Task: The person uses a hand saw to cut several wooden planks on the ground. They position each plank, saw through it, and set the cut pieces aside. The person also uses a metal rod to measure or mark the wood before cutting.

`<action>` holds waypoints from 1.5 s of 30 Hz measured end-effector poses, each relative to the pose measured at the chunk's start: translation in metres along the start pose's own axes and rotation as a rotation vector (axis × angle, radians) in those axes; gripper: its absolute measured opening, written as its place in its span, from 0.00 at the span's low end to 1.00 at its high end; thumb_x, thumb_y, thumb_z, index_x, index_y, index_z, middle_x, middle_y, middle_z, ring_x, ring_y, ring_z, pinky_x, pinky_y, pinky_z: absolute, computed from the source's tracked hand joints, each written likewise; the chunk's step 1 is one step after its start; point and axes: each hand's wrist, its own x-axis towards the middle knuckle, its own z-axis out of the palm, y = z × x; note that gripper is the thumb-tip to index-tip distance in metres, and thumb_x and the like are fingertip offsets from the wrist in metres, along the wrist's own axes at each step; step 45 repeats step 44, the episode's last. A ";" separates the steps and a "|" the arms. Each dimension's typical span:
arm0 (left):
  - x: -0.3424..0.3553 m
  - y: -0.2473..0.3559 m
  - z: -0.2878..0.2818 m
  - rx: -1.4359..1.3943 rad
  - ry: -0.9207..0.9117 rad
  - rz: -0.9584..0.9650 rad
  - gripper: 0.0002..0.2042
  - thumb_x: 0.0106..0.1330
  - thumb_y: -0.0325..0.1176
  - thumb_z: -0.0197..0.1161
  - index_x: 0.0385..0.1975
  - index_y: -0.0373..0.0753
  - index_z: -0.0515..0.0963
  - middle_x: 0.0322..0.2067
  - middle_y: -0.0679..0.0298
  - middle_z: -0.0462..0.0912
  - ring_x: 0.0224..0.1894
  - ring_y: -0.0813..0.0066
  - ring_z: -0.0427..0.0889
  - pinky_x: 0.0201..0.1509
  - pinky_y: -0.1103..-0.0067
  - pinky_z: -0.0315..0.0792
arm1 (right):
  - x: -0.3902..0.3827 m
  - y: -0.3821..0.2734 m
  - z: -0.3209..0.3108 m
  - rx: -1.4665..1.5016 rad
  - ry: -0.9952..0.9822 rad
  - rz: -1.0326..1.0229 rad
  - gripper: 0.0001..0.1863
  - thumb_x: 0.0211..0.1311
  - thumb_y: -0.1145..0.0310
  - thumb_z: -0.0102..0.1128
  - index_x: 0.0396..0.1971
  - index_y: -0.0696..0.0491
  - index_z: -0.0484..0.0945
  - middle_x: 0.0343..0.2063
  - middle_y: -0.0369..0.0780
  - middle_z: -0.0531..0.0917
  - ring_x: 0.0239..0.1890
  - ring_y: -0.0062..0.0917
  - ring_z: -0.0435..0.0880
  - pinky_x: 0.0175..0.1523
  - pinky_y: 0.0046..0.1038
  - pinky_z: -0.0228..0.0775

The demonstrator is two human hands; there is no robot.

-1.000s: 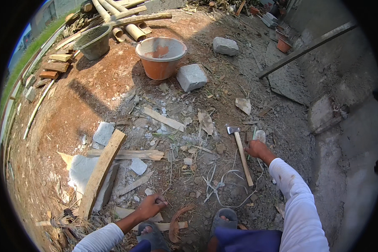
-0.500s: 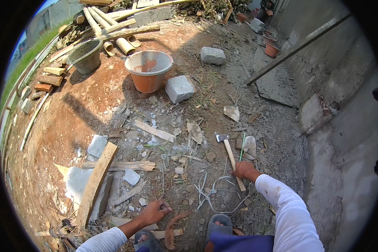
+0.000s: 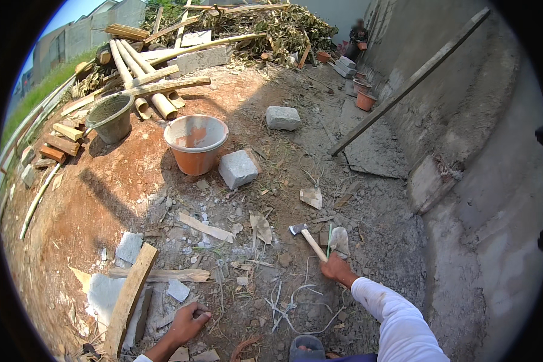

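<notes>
My right hand (image 3: 339, 269) is closed round the pale wooden handle of a hatchet (image 3: 313, 245), with its metal head pointing away from me, close to the ground. A thin green stick (image 3: 329, 238) stands out beside my fingers; I cannot tell if the hand holds it too. Near it lies a flat, pale dry piece (image 3: 339, 241). My left hand (image 3: 188, 323) hangs low over the ground at the lower left, its fingers loosely bent and apart, with nothing visible in them. Close to it are a long wooden plank (image 3: 131, 297) and a broken pale block chip (image 3: 178, 290).
An orange bucket (image 3: 196, 163) stands ahead beside a grey block (image 3: 238, 169), with a dark bucket (image 3: 111, 123) further left. Tangled white string (image 3: 295, 304) lies before my foot. A slanted pole (image 3: 410, 81) leans along the right wall (image 3: 489, 211). Another person (image 3: 359, 37) is far off.
My view has tilted up. The hatchet's handle has turned in my right hand, and its lower end no longer shows. My left hand has moved further left.
</notes>
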 end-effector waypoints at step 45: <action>-0.307 0.196 -0.125 -0.366 -0.151 -0.796 0.31 0.78 0.55 0.51 0.73 0.41 0.63 0.65 0.55 0.72 0.64 0.61 0.71 0.64 0.62 0.67 | -0.386 0.159 -0.190 0.235 -0.512 0.365 0.23 0.65 0.52 0.60 0.28 0.59 0.87 0.27 0.46 0.89 0.32 0.40 0.90 0.44 0.40 0.77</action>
